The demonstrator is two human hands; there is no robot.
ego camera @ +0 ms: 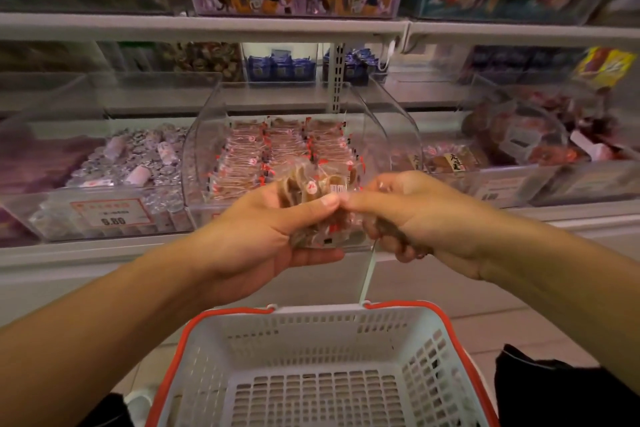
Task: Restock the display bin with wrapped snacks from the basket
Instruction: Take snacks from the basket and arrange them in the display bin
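Observation:
A bunch of clear-wrapped brown snacks with red marks is held between both hands just in front of the clear display bin. My left hand grips the bunch from below and the left, thumb on top. My right hand grips the right side, its thumb meeting the left thumb. The bin holds neat rows of the same wrapped snacks. Below my hands is the white basket with a red rim; the part of its floor in view is bare.
Neighbouring clear bins hold silver-wrapped sweets on the left and darker packets on the right. A shelf above carries boxed goods and price tags. The basket's handle rises towards my right hand. Tiled floor lies to the right.

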